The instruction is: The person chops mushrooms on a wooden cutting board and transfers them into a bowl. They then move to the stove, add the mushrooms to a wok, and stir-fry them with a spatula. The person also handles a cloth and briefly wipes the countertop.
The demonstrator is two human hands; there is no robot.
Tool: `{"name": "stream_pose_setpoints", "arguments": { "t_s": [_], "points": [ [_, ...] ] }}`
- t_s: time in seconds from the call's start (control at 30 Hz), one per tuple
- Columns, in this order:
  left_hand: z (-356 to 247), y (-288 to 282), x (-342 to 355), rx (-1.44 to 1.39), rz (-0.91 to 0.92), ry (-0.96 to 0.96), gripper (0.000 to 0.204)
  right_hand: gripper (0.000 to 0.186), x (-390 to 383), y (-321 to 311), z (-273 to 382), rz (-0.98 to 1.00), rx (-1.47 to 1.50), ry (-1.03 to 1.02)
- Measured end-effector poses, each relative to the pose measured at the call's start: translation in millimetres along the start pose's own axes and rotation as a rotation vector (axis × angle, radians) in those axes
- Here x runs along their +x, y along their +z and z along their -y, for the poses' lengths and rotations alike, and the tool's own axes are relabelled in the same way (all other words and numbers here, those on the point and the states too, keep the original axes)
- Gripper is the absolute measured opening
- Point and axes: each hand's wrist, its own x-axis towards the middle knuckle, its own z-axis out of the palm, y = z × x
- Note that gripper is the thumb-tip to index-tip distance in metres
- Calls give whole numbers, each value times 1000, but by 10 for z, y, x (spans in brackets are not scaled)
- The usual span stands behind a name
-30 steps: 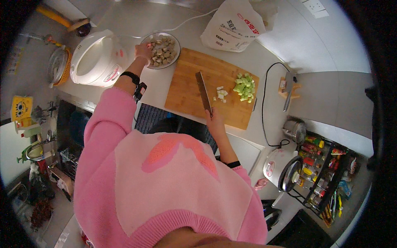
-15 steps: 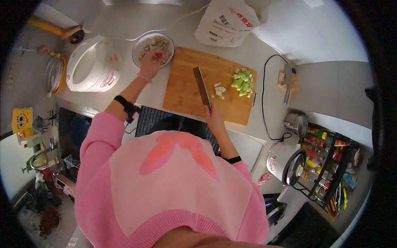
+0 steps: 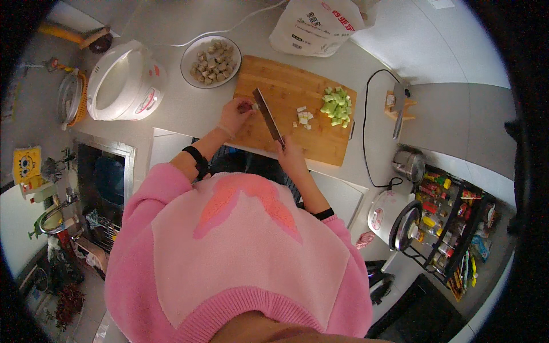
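Note:
My right hand (image 3: pixel 290 154) grips the handle of a kitchen knife (image 3: pixel 269 118), its broad blade slanting up and left over the wooden cutting board (image 3: pixel 297 143). Close to the left side of the blade, my left hand (image 3: pixel 234 116) is closed with curled fingers. A tiny pale bit shows at its fingertips, too small to name. Farther right on the board lie small white diced pieces (image 3: pixel 304 118) and a heap of light green chunks (image 3: pixel 337 107). A white plate (image 3: pixel 184 64) of greyish-brown chunks (image 3: pixel 215 62) stands just beyond the board's left corner.
A white lidless pot-shaped appliance (image 3: pixel 128 86) stands left of the plate. Behind the board is a white plastic bag (image 3: pixel 311 31). A black cord (image 3: pixel 364 137) curves along the right side, near a white rice cooker (image 3: pixel 386 214) and a rack of bottles (image 3: pixel 449 223).
My left hand has moved from the plate, right and nearer to me, onto the board beside the knife. The knife has shifted slightly left.

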Motion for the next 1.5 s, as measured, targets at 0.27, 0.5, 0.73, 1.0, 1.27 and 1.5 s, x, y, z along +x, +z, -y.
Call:
{"name": "stream_pose_setpoints", "arguments": {
  "t_s": [0.27, 0.5, 0.73, 1.0, 1.27, 1.5],
  "points": [
    [80, -7, -3, 53, -27, 56, 24, 26, -17, 24, -43, 52, -2, -6],
    [133, 2, -15, 8, -35, 59, 22, 24, -27, -6, 17, 37, -19, -9],
    [107, 5, -34, 13, -27, 48, 21, 23, -36, 37, -15, 24, -23, -32],
    [112, 32, -42, -47, -32, 94, 20, 23, -35, -41, 77, 58, 24, 29],
    [161, 9, 0, 1, 7, 178, 25, 25, 40, 20, 52, 73, 30, 5],
    [260, -4, 31, -80, 36, 142, 24, 25, 188, -50, 202, 178, 37, 84]
  ]
}}
